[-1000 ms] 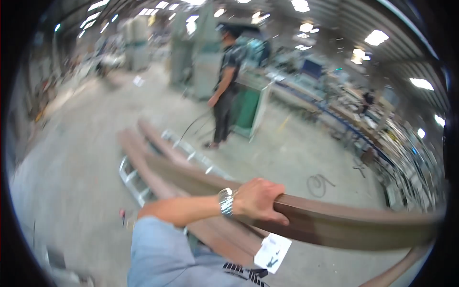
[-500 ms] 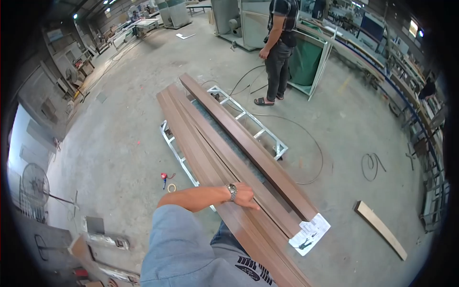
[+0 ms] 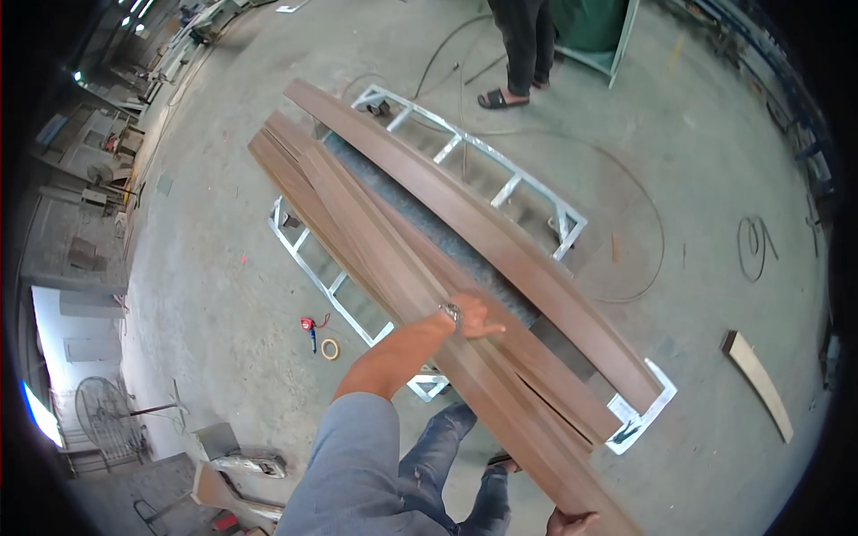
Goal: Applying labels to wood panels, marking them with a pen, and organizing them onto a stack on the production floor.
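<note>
Several long brown wood-grain boards lie side by side across a white metal frame [image 3: 500,163]. My left hand [image 3: 474,319], with a watch at its wrist, reaches over the upper brown board [image 3: 407,286] and grips it near the middle. This board lies slantwise over the lower boards. At the bottom of the view my right hand [image 3: 572,523] closes on the same board near its close end; only part of the hand shows. Farther right runs a separate brown board [image 3: 500,230], with a dark gap between. A white printed sheet [image 3: 636,431] lies at the near ends.
A red-and-blue tape measure [image 3: 308,326] and a roll of tape [image 3: 330,349] lie on the floor at left. A person in dark trousers [image 3: 521,45] stands beyond the frame. Cable trails there. At right lie a pale wooden piece [image 3: 760,384] and a coiled cable [image 3: 752,248].
The upper board has turned and now lies across its neighbours. My right hand has come into view on its near end. The view has tipped down, showing my legs.
</note>
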`<control>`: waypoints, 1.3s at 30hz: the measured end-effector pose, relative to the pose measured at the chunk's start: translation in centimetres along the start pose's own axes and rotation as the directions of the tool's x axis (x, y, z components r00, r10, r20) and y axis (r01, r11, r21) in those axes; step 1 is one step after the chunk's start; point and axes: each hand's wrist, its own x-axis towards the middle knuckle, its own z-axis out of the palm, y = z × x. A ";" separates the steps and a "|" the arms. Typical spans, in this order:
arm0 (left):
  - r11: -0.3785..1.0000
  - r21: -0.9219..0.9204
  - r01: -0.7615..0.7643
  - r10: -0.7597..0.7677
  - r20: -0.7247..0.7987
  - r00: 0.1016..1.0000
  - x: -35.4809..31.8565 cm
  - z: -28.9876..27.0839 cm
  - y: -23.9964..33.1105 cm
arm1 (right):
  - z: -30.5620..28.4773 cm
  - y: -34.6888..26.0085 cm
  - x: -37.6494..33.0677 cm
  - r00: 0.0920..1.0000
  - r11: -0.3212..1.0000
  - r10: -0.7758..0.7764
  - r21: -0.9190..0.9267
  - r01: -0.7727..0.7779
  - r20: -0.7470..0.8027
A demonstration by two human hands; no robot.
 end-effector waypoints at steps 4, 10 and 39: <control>0.997 0.051 0.054 -0.051 -0.055 0.997 5.0 0.5 -5.6 | 3.3 6.4 4.6 0.991 0.987 0.136 0.080 -0.137 0.018; 0.993 0.084 0.083 -0.060 -0.240 0.969 12.3 1.9 -12.1 | 1.7 15.2 13.4 0.904 0.961 0.229 0.063 -0.268 0.361; 0.943 0.240 -0.231 0.320 -0.460 0.828 13.2 16.5 -1.4 | -3.4 -1.9 31.6 0.928 -0.347 -0.329 -0.936 0.056 0.177</control>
